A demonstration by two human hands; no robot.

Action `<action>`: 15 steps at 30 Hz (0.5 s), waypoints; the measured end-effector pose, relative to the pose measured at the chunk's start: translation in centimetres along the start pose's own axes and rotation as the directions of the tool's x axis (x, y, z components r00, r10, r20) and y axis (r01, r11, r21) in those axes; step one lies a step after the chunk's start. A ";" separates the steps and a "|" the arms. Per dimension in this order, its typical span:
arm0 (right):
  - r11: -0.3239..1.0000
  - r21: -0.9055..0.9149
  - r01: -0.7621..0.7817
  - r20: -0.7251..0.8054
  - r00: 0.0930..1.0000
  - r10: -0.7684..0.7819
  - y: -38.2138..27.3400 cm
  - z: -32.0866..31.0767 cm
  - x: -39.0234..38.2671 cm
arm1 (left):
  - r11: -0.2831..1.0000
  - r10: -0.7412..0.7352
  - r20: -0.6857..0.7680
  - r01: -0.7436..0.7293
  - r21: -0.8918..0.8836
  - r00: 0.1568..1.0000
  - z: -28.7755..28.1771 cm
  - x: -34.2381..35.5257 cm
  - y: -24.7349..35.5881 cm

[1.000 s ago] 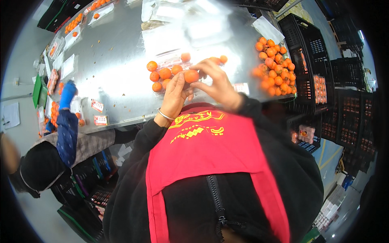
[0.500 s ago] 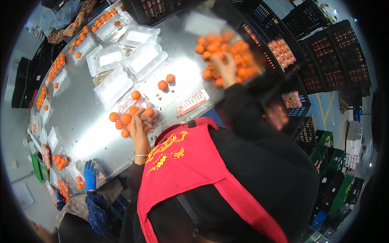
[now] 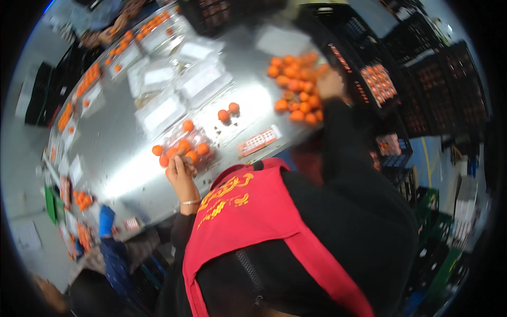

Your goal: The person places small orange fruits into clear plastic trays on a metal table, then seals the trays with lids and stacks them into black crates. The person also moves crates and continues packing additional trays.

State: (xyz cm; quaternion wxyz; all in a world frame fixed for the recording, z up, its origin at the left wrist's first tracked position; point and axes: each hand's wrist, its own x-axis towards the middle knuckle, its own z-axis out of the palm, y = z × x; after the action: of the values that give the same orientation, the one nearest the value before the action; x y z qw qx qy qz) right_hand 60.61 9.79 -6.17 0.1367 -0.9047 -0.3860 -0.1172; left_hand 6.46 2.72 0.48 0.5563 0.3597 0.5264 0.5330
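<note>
Several mandarins [image 3: 203, 149], round and orange, rest on and around a crumpled clear plastic wrap on the metal table. My left hand [image 3: 182, 175] is among them, its fingertips drawn together by the fruit; what they hold, if anything, is hidden. Further right lies a big heap of mandarins [image 3: 296, 84]. My right hand [image 3: 331, 84] is at the heap's right edge, smeared by motion, so its grip does not show. Two loose mandarins [image 3: 224, 115] sit between the heap and the wrap. Nearer me is a red and white printed card [image 3: 259, 141].
Flat clear packs with white pads [image 3: 203, 82] lie across the metal table [image 3: 121, 158]. Black crates [image 3: 338, 26] with packed fruit stand at the right. A co-worker's blue-gloved hand [image 3: 106, 221] is at lower left; another person's hands [image 3: 113, 31] work at far left.
My right hand has moved right, from the middle of the heap to its right edge. My left hand stays by the wrapped mandarins, its fingers drawn closer together. The whole view has shifted slightly.
</note>
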 end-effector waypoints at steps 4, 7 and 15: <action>0.786 0.536 0.308 -0.170 0.952 -0.256 -8.2 -2.7 -3.1 | 0.982 0.145 -0.273 -0.173 -0.080 0.951 -3.3 0.4 -0.7; 0.451 0.823 0.344 -0.075 0.854 -0.514 -15.5 -3.9 -8.1 | 0.982 0.145 -0.316 -0.176 -0.070 0.937 -5.0 0.0 -1.1; 0.100 0.780 0.618 -0.092 0.272 -0.958 -30.5 -4.1 -19.4 | 0.989 0.045 -0.268 -0.080 -0.121 0.962 -5.6 -0.8 -1.4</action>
State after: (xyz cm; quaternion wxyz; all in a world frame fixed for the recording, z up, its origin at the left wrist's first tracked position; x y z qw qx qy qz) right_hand 24.79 15.78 -3.66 0.2789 -0.3989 -0.8524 0.1911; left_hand 1.43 0.82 -1.75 0.4865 0.2646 0.5482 0.6267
